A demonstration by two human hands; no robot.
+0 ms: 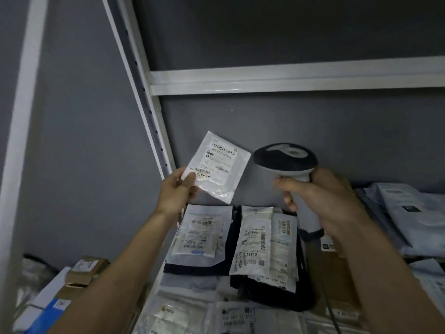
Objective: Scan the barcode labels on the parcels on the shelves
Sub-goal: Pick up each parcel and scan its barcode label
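The left hand pinches a small white parcel by its lower left corner, thumb over the front, the other fingers hidden behind it. The parcel stands up and to the right of those fingers, tilted, its label facing the camera. It looks like a thin plastic mailer: light, limp and glossy, so it will likely sag or curl away from a one-corner pinch, and the film may slip between dry fingertips. A hold along the edge just below the label, clear of the printed bars, should keep the face flat; the thumb tip already lies close to the bottom barcode and may cover part of it, though the blur makes that hard to judge.

The right hand is wrapped round the handle of the scanner, whose head sits above the knuckles, just right of the parcel and not touching it. The index finger reaches leftward across the front; whether it rests on a trigger I cannot tell.

Below both hands, more parcels lie flat on the shelf unit's lower level, labels up.
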